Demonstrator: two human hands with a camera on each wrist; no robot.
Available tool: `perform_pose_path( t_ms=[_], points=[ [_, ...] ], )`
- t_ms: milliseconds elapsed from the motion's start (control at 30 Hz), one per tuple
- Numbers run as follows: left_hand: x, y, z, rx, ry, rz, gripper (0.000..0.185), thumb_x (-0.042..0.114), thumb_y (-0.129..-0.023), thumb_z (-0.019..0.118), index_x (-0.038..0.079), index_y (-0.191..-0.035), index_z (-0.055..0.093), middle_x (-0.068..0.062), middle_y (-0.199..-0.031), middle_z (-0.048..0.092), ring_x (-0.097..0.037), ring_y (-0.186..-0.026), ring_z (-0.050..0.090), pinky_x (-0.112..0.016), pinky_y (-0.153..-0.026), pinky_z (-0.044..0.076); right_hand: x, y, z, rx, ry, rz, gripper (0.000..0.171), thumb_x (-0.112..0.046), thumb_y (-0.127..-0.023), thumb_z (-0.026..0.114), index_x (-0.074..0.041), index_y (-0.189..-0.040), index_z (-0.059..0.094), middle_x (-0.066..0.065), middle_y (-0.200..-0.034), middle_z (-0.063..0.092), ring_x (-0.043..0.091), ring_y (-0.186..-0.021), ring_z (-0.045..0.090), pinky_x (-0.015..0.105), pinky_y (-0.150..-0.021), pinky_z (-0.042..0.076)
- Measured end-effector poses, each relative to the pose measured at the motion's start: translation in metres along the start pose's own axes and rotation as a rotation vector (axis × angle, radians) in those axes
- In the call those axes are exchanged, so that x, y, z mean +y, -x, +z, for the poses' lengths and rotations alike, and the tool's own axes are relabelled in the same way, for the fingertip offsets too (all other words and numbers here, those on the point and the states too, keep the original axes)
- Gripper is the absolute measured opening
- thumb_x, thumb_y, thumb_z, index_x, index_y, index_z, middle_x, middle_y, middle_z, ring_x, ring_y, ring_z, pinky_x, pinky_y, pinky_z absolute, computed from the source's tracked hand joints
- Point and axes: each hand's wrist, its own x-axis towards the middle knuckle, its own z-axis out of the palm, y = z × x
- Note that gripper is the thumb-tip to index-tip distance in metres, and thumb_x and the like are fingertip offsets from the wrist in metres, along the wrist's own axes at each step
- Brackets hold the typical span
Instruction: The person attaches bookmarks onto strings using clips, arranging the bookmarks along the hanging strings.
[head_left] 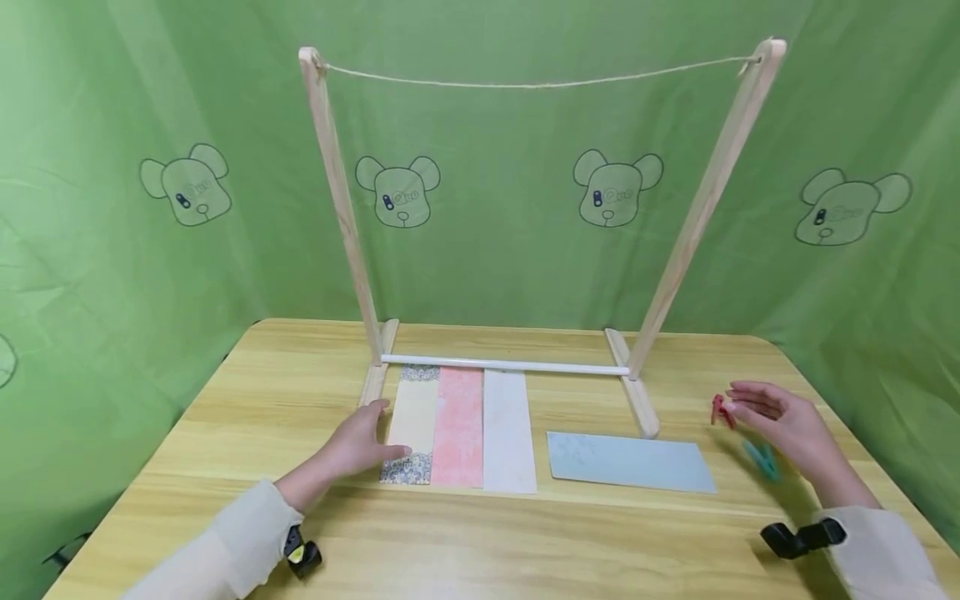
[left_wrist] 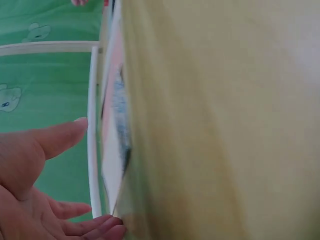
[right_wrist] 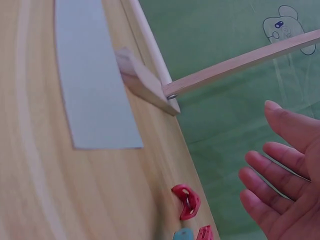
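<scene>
In the head view my left hand [head_left: 356, 446] lies beside a cream paper strip [head_left: 415, 417] with blue patterned ends, its thumb over the strip. The left wrist view shows the fingertips [left_wrist: 112, 227] at one end of this strip. Alongside are a pink strip [head_left: 460, 429] and a white strip [head_left: 508, 433]. My right hand [head_left: 783, 425] hovers by the red clothespins [head_left: 720, 410] and a teal clothespin [head_left: 763, 460]. Its fingers are loosely bent with nothing between them, apart from a red clothespin [right_wrist: 187, 201] in the right wrist view.
A wooden frame, with a left post [head_left: 341, 192] and a right post [head_left: 705, 200], stands behind the strips. Twine [head_left: 525, 85] sags across its top, and a white rod [head_left: 502, 364] joins its base. A pale blue strip [head_left: 630, 461] lies on the wooden table [head_left: 525, 550].
</scene>
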Motion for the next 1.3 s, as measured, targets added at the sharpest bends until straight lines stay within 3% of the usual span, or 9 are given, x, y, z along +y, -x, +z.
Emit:
perform_pose_path(
  t_ms=[100, 333, 533, 700, 800, 867, 1000, 1200, 1300],
  points=[
    [-0.002, 0.0, 0.005, 0.005, -0.08, 0.033, 0.086, 0.025, -0.073, 0.081, -0.011, -0.136, 0.036, -0.031, -0.133, 0.045, -0.044, -0.122, 0.044, -0.052, -0.102, 0.037, 0.003, 0.005, -0.001, 0.005, 0.0, 0.005, 0.053, -0.028, -0.093, 0.06, 0.008, -0.129, 0.046, -0.03, -0.099, 0.054, -0.018, -0.086, 0.052, 0.005, -0.07, 0.045],
    [-0.005, -0.004, 0.014, 0.047, -0.322, 0.072, 0.088, 0.038, -0.07, 0.082, -0.014, -0.129, 0.044, -0.025, -0.111, 0.058, -0.032, -0.096, 0.055, -0.045, -0.083, 0.05, 0.016, 0.012, -0.009, 0.012, -0.026, 0.045, 0.048, -0.029, -0.093, 0.06, -0.001, -0.13, 0.049, -0.034, -0.103, 0.053, -0.019, -0.088, 0.051, 0.004, -0.07, 0.044],
    [0.001, -0.005, 0.015, 0.038, -0.406, 0.071, 0.086, 0.045, -0.068, 0.082, -0.014, -0.122, 0.05, -0.019, -0.094, 0.058, -0.026, -0.081, 0.052, -0.038, -0.066, 0.051, 0.033, 0.02, -0.02, 0.026, 0.015, 0.108, 0.053, -0.033, -0.092, 0.061, 0.002, -0.13, 0.047, -0.037, -0.096, 0.051, -0.02, -0.083, 0.049, 0.006, -0.067, 0.044],
    [0.005, -0.006, 0.012, 0.039, -0.464, 0.077, 0.084, 0.044, -0.065, 0.083, -0.014, -0.117, 0.053, -0.017, -0.087, 0.057, -0.024, -0.073, 0.051, -0.035, -0.059, 0.049, 0.048, 0.027, -0.028, 0.011, 0.075, 0.141, 0.06, -0.034, -0.092, 0.06, 0.006, -0.133, 0.043, -0.039, -0.099, 0.045, -0.024, -0.082, 0.043, 0.008, -0.064, 0.041],
    [0.007, -0.006, 0.011, 0.035, -0.459, 0.087, 0.08, 0.042, -0.063, 0.085, -0.013, -0.113, 0.055, -0.016, -0.084, 0.056, -0.022, -0.069, 0.051, -0.034, -0.058, 0.048, 0.059, 0.032, -0.034, 0.009, 0.134, 0.179, 0.066, -0.039, -0.092, 0.058, 0.008, -0.134, 0.039, -0.028, -0.104, 0.05, -0.024, -0.08, 0.039, 0.011, -0.062, 0.04],
    [0.008, -0.006, 0.011, 0.03, -0.443, 0.095, 0.077, 0.039, -0.063, 0.085, -0.013, -0.112, 0.055, -0.017, -0.084, 0.056, -0.023, -0.068, 0.051, -0.035, -0.059, 0.049, 0.067, 0.034, -0.038, -0.001, 0.173, 0.214, 0.07, -0.043, -0.092, 0.057, 0.008, -0.135, 0.038, -0.011, -0.111, 0.056, -0.024, -0.079, 0.036, 0.014, -0.06, 0.04],
    [0.009, -0.005, 0.011, 0.03, -0.419, 0.1, 0.078, 0.033, -0.065, 0.085, -0.015, -0.117, 0.052, -0.022, -0.093, 0.058, -0.027, -0.074, 0.055, -0.039, -0.067, 0.052, 0.079, 0.037, -0.043, -0.072, 0.21, 0.244, 0.075, -0.044, -0.09, 0.059, 0.011, -0.135, 0.035, 0.023, -0.121, 0.053, -0.023, -0.079, 0.033, 0.016, -0.06, 0.038],
    [0.008, -0.004, 0.013, 0.042, -0.346, 0.063, 0.079, 0.027, -0.073, 0.08, -0.019, -0.125, 0.044, -0.031, -0.106, 0.056, -0.03, -0.082, 0.057, -0.044, -0.077, 0.052, 0.087, 0.042, -0.044, -0.163, 0.208, 0.256, 0.08, -0.039, -0.089, 0.064, 0.017, -0.134, 0.029, 0.038, -0.123, 0.045, -0.019, -0.078, 0.039, 0.013, -0.062, 0.041],
    [0.008, -0.005, 0.015, 0.05, -0.303, 0.029, 0.089, 0.034, -0.074, 0.079, -0.021, -0.13, 0.037, -0.034, -0.112, 0.053, -0.03, -0.083, 0.056, -0.045, -0.077, 0.052, 0.088, 0.043, -0.043, -0.175, 0.254, 0.269, 0.085, -0.043, -0.087, 0.064, 0.018, -0.134, 0.028, 0.041, -0.126, 0.04, 0.006, -0.088, 0.056, 0.02, -0.066, 0.045]
  ],
)
